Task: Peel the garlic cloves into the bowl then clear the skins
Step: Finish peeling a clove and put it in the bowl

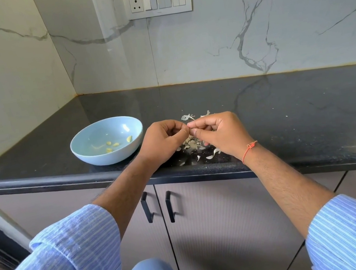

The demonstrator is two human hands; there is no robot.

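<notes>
A light blue bowl (96,154) stands on the black counter, left of my hands, with several peeled yellowish garlic cloves (114,145) in it. My left hand (164,142) and my right hand (223,135) meet fingertip to fingertip just right of the bowl, both pinched on a small garlic clove that is almost wholly hidden between the fingers. A scatter of pale garlic skins (193,146) lies on the counter under and around my hands, with more skins behind them (187,117).
The black counter (296,112) runs right along a marble wall and ends in a corner at the left. A switch panel (158,0) is on the wall. Cabinet doors with black handles (157,207) are below the counter's front edge.
</notes>
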